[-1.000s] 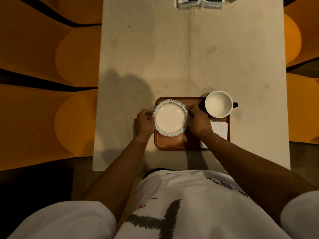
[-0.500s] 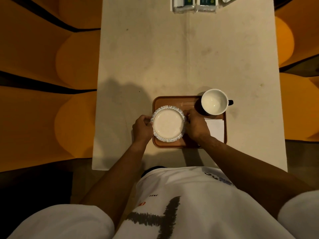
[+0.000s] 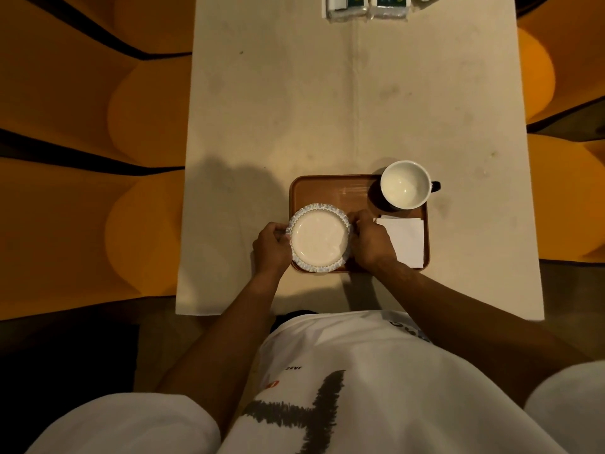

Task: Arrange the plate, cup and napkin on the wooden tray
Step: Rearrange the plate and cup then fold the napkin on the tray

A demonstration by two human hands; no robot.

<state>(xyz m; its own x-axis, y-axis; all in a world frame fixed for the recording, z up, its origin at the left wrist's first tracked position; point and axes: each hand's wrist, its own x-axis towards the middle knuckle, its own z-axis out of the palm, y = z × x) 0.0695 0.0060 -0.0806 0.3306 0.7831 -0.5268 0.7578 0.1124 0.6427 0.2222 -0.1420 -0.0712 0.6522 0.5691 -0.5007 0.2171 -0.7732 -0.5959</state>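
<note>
With the left hand [image 3: 271, 247] and right hand [image 3: 370, 239] gripping opposite rims of the plate [image 3: 319, 239] at the tray [image 3: 330, 191]'s near-left corner (napkin [image 3: 406, 239] right, cup [image 3: 405, 184] far right), lower it level, fully inside the lip

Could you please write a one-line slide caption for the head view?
Both hands grip a frilled white plate on the wooden tray, beside a cup and napkin.

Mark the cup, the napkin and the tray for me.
cup [image 3: 404, 185], head view, on the inside bottom.
napkin [image 3: 407, 239], head view, on its flat white middle.
tray [image 3: 330, 191], head view, on the bare floor at its far side.
</note>
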